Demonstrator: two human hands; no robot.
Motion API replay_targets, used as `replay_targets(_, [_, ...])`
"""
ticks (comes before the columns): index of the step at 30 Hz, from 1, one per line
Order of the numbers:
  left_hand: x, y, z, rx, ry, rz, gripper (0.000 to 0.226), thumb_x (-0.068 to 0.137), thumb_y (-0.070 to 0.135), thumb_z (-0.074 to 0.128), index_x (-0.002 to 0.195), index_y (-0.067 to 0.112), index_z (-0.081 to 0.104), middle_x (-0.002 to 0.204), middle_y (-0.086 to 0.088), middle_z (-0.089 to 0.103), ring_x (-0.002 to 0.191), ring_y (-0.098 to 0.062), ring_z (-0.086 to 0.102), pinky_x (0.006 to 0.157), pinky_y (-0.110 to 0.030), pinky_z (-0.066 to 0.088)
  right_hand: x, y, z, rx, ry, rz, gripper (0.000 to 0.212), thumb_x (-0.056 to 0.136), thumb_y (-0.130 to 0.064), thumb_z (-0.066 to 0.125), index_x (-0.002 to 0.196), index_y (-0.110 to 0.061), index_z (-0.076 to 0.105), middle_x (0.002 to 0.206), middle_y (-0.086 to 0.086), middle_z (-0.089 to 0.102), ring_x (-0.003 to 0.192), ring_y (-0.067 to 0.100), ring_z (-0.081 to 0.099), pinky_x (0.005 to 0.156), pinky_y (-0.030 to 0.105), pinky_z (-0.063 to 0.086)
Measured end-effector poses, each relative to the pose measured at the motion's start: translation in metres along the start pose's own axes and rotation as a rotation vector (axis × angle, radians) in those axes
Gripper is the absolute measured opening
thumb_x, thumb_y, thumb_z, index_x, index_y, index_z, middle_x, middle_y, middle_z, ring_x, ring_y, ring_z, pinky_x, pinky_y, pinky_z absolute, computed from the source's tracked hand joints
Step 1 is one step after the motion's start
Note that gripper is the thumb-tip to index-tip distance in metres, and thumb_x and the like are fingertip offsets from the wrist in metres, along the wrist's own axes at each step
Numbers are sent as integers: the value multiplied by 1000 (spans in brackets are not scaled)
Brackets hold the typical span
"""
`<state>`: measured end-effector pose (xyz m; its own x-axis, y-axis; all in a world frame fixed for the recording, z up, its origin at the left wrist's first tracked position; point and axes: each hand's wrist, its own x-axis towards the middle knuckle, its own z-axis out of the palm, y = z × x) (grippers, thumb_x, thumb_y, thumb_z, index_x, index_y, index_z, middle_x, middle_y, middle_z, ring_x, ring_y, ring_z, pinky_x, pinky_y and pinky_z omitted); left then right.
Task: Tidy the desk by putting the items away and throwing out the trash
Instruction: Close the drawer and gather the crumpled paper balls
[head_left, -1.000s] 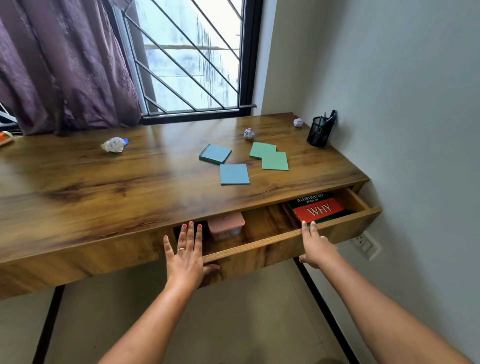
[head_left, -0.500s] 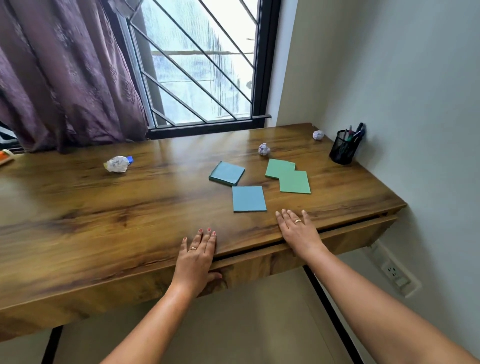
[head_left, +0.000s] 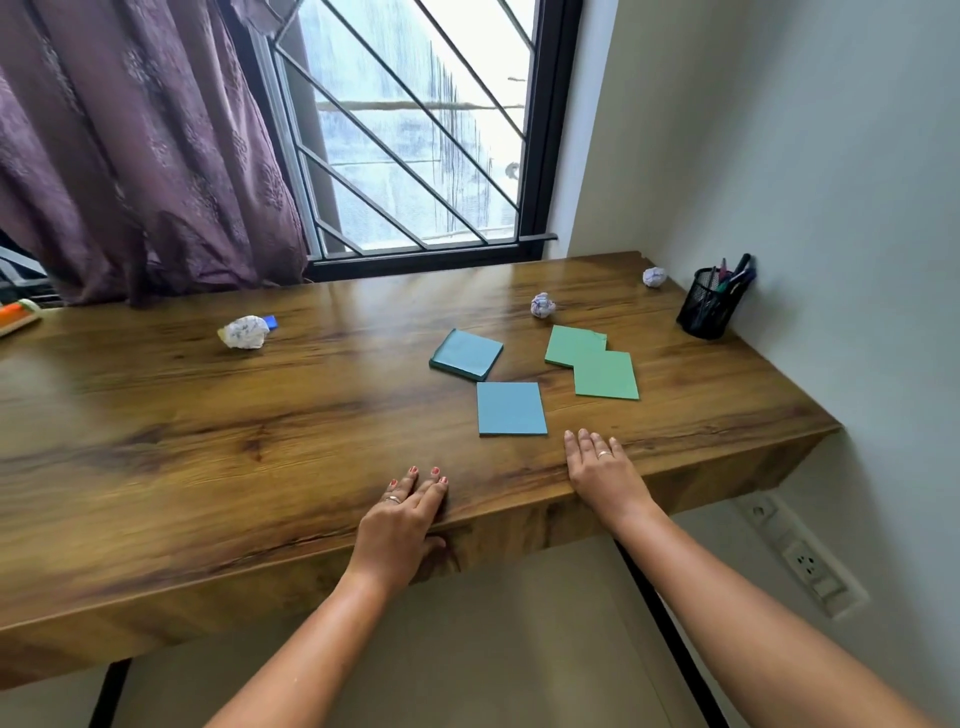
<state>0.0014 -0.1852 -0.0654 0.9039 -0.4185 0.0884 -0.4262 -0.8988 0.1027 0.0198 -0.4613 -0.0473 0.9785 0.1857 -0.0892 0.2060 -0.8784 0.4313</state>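
On the wooden desk lie two blue note pads and two overlapping green pads. Three crumpled paper balls sit on it: one at the left beside a small blue object, one mid-back, one near the far right corner. My left hand lies with straight fingers over the desk's front edge, thumb against the drawer front. My right hand rests flat on the same edge, just right of the nearer blue pad. The drawer is closed.
A black mesh pen holder with pens stands at the back right by the wall. A purple curtain hangs at the back left beside a barred window. An orange and white object lies at the far left. A wall socket sits below the desk.
The drawer, open one second ago with a book and a pink box inside, has been pushed fully in. Both hands followed it forward and now rest on the desk's front edge.
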Motion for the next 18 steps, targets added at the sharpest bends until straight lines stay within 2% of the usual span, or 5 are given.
replay_targets(2, [0, -1, -1, -12, -22, -10, 87, 44, 36, 92, 123, 17, 62, 124, -1, 64, 115, -28, 60, 93, -40, 49, -1, -2, 0, 20, -10, 18, 67, 94, 4, 43, 148, 4, 4, 152, 29, 21, 140, 37, 31, 115, 47, 27])
replay_targets(6, [2, 2, -10, -31, -83, -3, 75, 84, 33, 66, 148, 22, 28, 154, 6, 27, 144, -22, 23, 117, -31, 20, -3, -6, -6, 78, -65, 76, 74, 93, 3, 48, 149, 0, 1, 154, 27, 18, 141, 37, 28, 113, 44, 32])
replay_targets(11, [3, 6, -22, -45, -110, -47, 73, 86, 22, 65, 147, 26, 26, 155, 9, 26, 145, -16, 20, 113, -33, 33, -8, -10, -18, 166, -134, 162, 68, 94, 5, 44, 150, -2, 5, 151, 31, 23, 139, 40, 31, 107, 43, 39])
replay_targets(15, [-8, 11, -28, -48, -89, -101, 62, 90, -2, 42, 144, 25, 31, 152, 4, 34, 143, -16, 26, 108, -37, 40, -21, -20, -24, 207, -167, 197, 57, 97, 6, 32, 150, 0, 12, 147, 32, 31, 133, 40, 39, 103, 42, 42])
replay_targets(18, [-27, 13, -36, -71, -104, -130, 61, 87, -1, 43, 140, 27, 35, 148, 3, 40, 141, -15, 30, 106, -36, 40, -34, -25, -33, 271, -166, 197, 56, 97, 4, 31, 150, -3, 16, 148, 26, 33, 133, 35, 41, 102, 39, 43])
